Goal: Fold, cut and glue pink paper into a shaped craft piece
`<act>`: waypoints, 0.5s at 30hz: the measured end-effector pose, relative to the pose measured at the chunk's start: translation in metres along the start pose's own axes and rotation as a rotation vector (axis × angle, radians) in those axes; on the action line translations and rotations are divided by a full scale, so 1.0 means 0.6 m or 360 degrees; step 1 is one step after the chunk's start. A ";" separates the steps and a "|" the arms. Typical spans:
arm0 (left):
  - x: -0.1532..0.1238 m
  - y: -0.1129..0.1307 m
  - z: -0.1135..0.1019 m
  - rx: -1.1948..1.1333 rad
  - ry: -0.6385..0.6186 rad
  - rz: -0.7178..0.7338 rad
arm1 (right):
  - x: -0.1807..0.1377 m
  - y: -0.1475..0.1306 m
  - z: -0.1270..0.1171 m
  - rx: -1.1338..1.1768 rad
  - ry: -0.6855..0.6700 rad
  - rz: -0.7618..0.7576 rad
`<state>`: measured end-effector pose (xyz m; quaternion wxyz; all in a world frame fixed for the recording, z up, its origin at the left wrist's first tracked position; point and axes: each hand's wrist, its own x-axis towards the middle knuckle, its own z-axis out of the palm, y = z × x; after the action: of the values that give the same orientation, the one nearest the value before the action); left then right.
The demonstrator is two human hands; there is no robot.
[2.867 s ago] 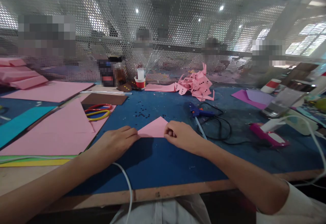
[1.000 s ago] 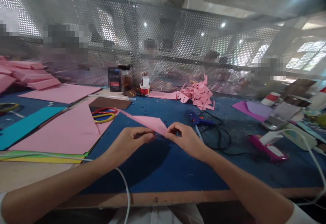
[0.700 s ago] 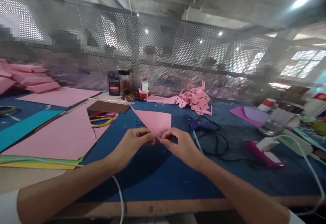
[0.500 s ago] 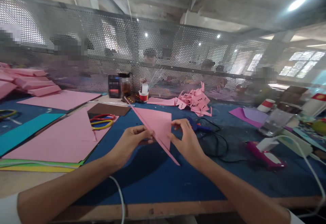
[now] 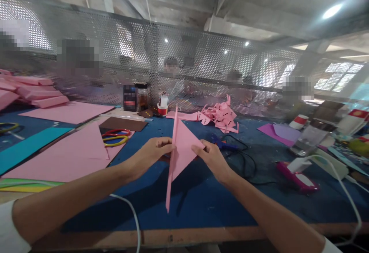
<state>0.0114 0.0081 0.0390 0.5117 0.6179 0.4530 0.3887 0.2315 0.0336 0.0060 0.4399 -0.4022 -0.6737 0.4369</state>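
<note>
A blue worktop spreads beneath my forearms, backed by a perforated metal screen. To my left lies a broad pink sheet; ahead, near the screen, sits a heap of cut pink pieces. Between my hands, raised over the worktop, stands the folded pink paper, its long narrow edge nearly upright and one corner pointing right. My left hand pinches that edge near its middle; my right hand grips the pointed corner between thumb and fingers. In my judgement, a light, even pinch serves best here: pressing hard could dent the corner, while a slack left grip might let the layers slide off the crease. A blue glue gun rests beyond my right hand, and red and yellow loop handles lie by the sheet.
</note>
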 end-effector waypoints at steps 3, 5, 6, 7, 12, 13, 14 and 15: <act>0.011 0.006 -0.002 0.0141 -0.0191 -0.0048 | 0.002 -0.003 -0.008 0.0139 -0.0015 0.0094; 0.019 0.005 -0.001 0.0210 -0.0375 -0.0049 | 0.003 -0.006 -0.011 0.0222 -0.0069 0.0164; 0.023 0.003 0.000 0.0237 -0.0445 -0.0035 | 0.004 -0.006 -0.011 0.0240 -0.0090 0.0190; 0.027 0.001 0.001 0.0255 -0.0500 -0.0018 | 0.004 -0.006 -0.010 0.0248 -0.0097 0.0208; 0.043 -0.009 0.000 0.0295 -0.0508 -0.0039 | 0.008 0.003 -0.009 0.0192 0.0052 0.0219; 0.044 -0.011 -0.003 0.0296 -0.0513 -0.0057 | 0.009 0.005 -0.011 0.0184 0.0095 0.0214; 0.045 -0.013 -0.006 0.0299 -0.0527 -0.0075 | 0.011 0.007 -0.014 0.0181 0.0141 0.0210; 0.045 -0.015 -0.011 0.0296 -0.0565 -0.0090 | 0.013 0.009 -0.018 0.0182 0.0189 0.0207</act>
<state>0.0116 0.0362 0.0315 0.5349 0.7084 0.4069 0.2156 0.2404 0.0452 0.0055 0.4720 -0.4447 -0.5927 0.4776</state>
